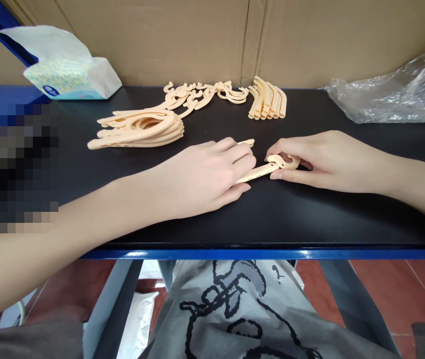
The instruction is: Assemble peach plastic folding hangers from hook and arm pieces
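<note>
My left hand [212, 169] lies palm down over a beige plastic hanger body [259, 172], its fingers closed round it. One slotted edge shows past the thumb, and another end sticks out beyond the fingertips; the rest is hidden under the palm. At the right end of that piece, my right hand [324, 160] pinches a curved beige hook [291, 162] between thumb and fingers. The hook touches the hanger body, but whether they are joined cannot be made out. Behind my left hand is a stack of curved beige hanger bodies [145, 130].
Loose beige hooks [197, 94] lie along the table's back, beside a pile of curved tubular arms [266, 99]. A tissue pack [70, 77] stands back left; clear plastic wrap [384, 94] lies back right. The black table [309, 219] ends at a blue front edge.
</note>
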A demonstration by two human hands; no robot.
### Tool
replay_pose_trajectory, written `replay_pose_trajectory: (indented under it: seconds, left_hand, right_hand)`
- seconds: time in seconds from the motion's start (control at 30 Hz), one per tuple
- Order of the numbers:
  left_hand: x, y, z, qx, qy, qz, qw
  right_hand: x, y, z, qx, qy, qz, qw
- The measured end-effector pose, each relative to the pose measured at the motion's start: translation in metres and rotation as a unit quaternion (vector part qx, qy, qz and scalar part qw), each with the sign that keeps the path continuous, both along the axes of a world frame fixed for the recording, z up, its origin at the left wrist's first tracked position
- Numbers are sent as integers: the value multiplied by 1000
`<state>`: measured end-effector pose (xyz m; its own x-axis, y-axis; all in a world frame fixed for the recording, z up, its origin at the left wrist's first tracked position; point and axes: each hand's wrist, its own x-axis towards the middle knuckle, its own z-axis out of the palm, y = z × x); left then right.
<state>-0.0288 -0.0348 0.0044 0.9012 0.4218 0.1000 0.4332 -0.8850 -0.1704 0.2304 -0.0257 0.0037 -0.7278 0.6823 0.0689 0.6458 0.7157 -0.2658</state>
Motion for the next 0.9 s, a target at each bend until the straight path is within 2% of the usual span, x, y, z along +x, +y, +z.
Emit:
replay_pose_trajectory:
  seconds: [0.47,0.73,0.9]
  left_hand:
    - [-1,2,0,-4,-9,-8,1000]
    - [-1,5,-1,-28,-25,-11,999]
    - [0,6,-1,-58,-60,-14,996]
  right_hand:
    - [0,0,0,-9,5,-1,1000]
    - [2,3,-10,31,23,15,999]
    - [1,2,-9,43,36,28,998]
